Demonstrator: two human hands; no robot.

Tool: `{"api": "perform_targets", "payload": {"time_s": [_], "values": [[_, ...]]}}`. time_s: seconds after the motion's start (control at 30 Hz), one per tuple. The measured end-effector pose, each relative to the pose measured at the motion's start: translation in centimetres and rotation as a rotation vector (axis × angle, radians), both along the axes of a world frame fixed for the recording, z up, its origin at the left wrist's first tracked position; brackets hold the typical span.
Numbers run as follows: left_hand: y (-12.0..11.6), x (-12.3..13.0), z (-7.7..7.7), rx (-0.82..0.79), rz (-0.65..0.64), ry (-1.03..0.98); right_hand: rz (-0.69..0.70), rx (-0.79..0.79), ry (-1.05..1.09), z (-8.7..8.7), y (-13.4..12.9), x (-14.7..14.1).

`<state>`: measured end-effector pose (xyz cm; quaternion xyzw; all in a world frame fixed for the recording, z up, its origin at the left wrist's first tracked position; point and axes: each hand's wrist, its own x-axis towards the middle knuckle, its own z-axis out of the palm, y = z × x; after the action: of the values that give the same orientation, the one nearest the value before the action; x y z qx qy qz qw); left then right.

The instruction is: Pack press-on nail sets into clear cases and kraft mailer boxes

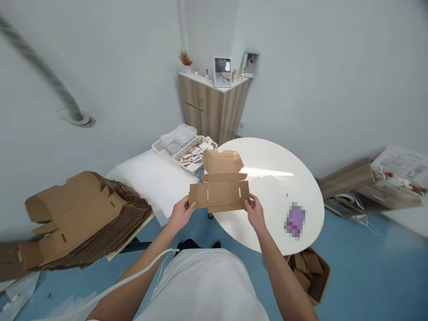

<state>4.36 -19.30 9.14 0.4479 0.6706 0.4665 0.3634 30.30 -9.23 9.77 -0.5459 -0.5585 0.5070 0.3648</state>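
An unfolded brown cardboard box blank point(224, 196) is held up in front of me, its flaps spread out nearly flat. My left hand point(182, 212) pinches its left side flap between thumb and fingers. On the opposite side, my right hand point(255, 211) grips the right flap the same way, near its lower corner. The blank overlaps the left edge of a round white table point(267, 154). To my left lies a thick stack of similar flat box blanks point(80, 214).
White padded sheets point(157, 178) lie behind the stack. White baskets point(192, 168) hold paper cards and clear plastic boxes point(177, 138). A blurred purple item point(295, 220) rests on the table. Below its right side stands a carton point(323, 278) of brown pieces. A corner cabinet point(214, 111) stands behind.
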Motion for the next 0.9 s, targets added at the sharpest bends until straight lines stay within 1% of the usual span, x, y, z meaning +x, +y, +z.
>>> {"api": "perform_targets", "payload": {"time_s": [0.07, 0.13, 0.27, 0.37, 0.47, 0.57, 0.67, 0.77, 0.9], "values": [[1.2, 1.0, -0.4, -0.059, -0.086, 0.117, -0.041, -0.044, 0.016, -0.8, -0.2, 1.8], [2.4, 1.9, -0.7, -0.083, -0.167, 0.239, -0.086, -0.097, 0.021, -1.8, -0.7, 3.3], [4.9, 2.8, -1.2, -0.052, -0.3, 0.461, -0.197, -0.2, 0.02, -3.9, -2.0, 5.3], [6.7, 3.0, -1.8, -0.073, -0.424, 0.538, -0.288, -0.175, -0.051, -4.9, -2.9, 6.0], [8.1, 3.0, -2.6, -0.082, -0.558, 0.541, -0.34, -0.112, -0.124, -5.0, -3.7, 6.1], [9.4, 3.0, -3.5, -0.09, -0.639, 0.492, -0.365, -0.107, -0.123, -4.7, -4.5, 6.1], [10.2, 3.2, -4.5, -0.097, -0.678, 0.432, -0.405, -0.143, -0.145, -4.8, -5.4, 6.3], [10.6, 3.3, -5.6, -0.105, -0.704, 0.404, -0.416, -0.196, -0.175, -5.3, -6.5, 6.6], [11.1, 3.6, -6.5, -0.15, -0.725, 0.386, -0.424, -0.26, -0.171, -5.7, -7.2, 6.6]]}}
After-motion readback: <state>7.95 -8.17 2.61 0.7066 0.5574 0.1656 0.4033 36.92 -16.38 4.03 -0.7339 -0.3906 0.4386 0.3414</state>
